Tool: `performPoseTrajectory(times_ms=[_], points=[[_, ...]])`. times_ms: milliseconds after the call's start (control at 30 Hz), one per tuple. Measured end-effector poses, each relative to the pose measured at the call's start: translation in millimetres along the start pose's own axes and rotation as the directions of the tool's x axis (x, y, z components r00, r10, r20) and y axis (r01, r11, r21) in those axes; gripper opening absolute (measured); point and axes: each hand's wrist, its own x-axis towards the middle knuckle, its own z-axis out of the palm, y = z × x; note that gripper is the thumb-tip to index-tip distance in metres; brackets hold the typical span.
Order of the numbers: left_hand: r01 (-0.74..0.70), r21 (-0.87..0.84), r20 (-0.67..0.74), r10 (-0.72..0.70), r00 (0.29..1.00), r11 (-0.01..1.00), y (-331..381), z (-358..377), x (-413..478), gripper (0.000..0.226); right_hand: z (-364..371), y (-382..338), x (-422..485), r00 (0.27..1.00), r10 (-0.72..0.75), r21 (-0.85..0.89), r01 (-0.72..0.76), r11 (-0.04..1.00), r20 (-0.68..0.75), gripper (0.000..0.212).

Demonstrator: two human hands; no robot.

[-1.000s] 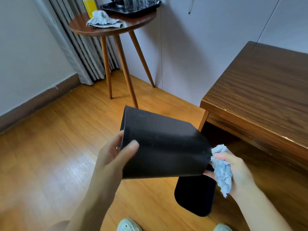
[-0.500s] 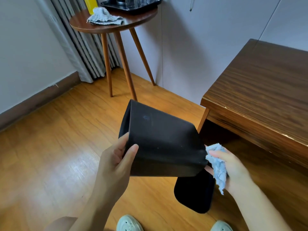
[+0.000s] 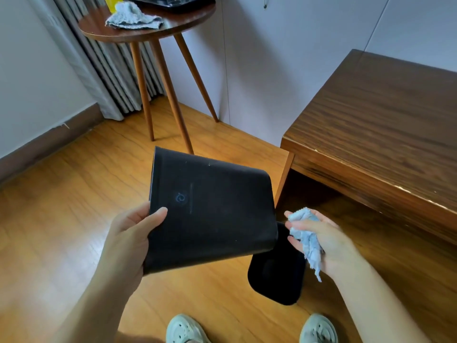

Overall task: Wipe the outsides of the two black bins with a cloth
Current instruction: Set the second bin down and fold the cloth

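Holding the first black bin [image 3: 210,214] tipped sideways above the floor [image 3: 61,219], left hand [image 3: 128,233] fingers clamped on its rim, right hand [image 3: 319,238] fingers bunching the cloth [image 3: 305,233] just beside its base; next: press cloth to wall, stroke; second bin [image 3: 277,276] stands below.

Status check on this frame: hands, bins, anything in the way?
Left hand grips the held bin at its rim. Right hand holds the cloth, just off the bin's base. Second bin on floor. Nothing blocking.
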Motion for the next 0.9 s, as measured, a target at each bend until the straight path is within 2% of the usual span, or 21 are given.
performPoseTrajectory(times_ms=[133,233,333,467,667,767,900], points=[[-0.047,0.081,-0.037,0.050,0.998,0.996,-3.4,2.4,1.8,0.027,-8.1,-14.6,-5.7,1.000,0.013,0.066,-0.014,0.998,0.017,0.039],[-0.134,0.265,-0.005,0.140,0.990,0.955,-16.7,10.1,6.3,0.031,-9.5,-20.9,-13.4,1.000,0.015,0.057,-0.015,0.998,0.006,0.040],[-0.247,0.532,0.064,0.252,0.966,0.810,-47.5,18.0,21.0,0.025,-11.1,-26.2,-20.8,1.000,0.022,0.042,-0.022,0.999,-0.002,0.046],[-0.253,0.760,0.074,0.308,0.949,0.598,-94.5,44.8,33.3,0.020,-11.7,-31.7,-24.9,1.000,0.001,0.043,-0.001,0.999,-0.006,0.036],[-0.214,0.926,0.158,0.194,0.968,0.311,-157.4,93.1,52.4,0.020,-14.4,-28.2,-27.4,1.000,0.005,0.082,-0.006,0.997,0.011,0.034],[-0.224,0.944,0.193,0.146,0.970,0.241,-186.3,109.6,65.9,0.021,-15.9,-20.1,-28.0,0.999,0.005,0.132,-0.011,0.991,0.042,0.041],[-0.227,0.942,0.214,0.079,0.974,0.246,-221.8,131.4,82.2,0.024,-32.0,-13.0,-15.4,0.996,-0.006,0.124,-0.005,0.992,0.092,0.050]])
